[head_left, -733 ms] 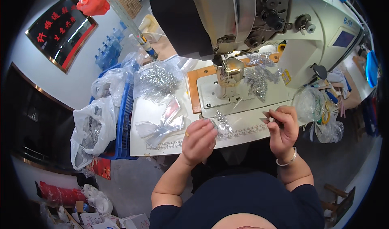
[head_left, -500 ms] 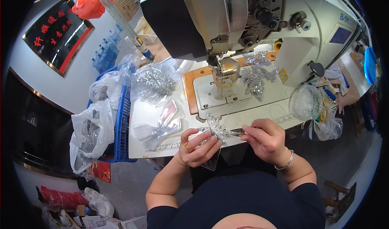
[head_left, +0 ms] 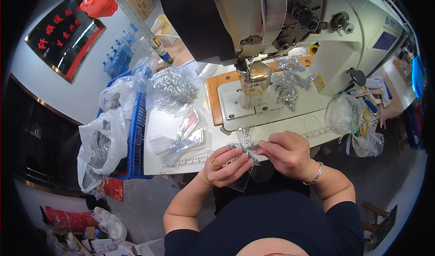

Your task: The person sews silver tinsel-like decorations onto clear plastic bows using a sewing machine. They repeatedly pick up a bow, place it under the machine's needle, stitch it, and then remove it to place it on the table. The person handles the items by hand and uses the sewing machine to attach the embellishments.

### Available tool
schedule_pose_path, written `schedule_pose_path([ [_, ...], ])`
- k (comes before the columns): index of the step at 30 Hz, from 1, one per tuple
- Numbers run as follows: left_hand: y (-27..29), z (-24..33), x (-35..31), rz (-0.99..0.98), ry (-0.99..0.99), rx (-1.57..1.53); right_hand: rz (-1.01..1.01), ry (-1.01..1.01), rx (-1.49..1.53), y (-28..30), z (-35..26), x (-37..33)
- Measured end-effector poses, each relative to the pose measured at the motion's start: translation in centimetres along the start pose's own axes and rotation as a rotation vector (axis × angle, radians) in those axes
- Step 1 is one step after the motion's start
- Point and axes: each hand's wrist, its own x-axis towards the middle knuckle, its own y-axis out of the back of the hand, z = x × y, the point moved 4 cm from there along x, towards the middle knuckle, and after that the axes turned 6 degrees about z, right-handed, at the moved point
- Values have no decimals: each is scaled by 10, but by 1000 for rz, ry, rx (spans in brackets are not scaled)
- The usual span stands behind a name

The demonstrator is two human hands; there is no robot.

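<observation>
At the table's front edge, my left hand is closed on a silver glittery bow-like piece, its lobes fanning out past the fingertips. A clear plastic sheet hangs below the same hand. My right hand pinches a slim metal tool, its tip against the middle of the glittery piece; the fingers hide most of it. Just beyond my hands stands the sewing machine. More silver glittery pieces lie right of its needle area, and clear plastic pieces lie left of my hands.
A clear bag of silver pieces rests on the table's left part. The blue crate beside the table carries plastic bags. At right are a bundle of clear thread and yellow-handled scissors. A ruler strip runs along the front edge.
The right hand has moved slightly left, bringing the metal tool further into the glittery piece. My left hand has shifted slightly right, and one lobe of the piece now stands more upright.
</observation>
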Motion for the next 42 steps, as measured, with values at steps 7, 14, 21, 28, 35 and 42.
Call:
schedule_pose_path([
  [7, -1, -1, -4, 1, 10, -3, -30, 65, -129, 5, 1, 3],
  [14, -2, 0, -3, -11, -24, -3, -79, 163, -197, 6, -3, 3],
  [21, -3, 3, -2, 10, -9, 23, -23, 79, -156, 1, -5, 0],
  [28, -5, 4, -7, 8, 3, 42, 11, 18, -169, -3, -10, -4],
  [35, -5, 3, -8, 21, 26, 64, 159, -212, 110, -12, 5, -12],
  [42, -5, 2, -9, 20, 23, 66, 7, 47, -195, 2, -4, -1],
])
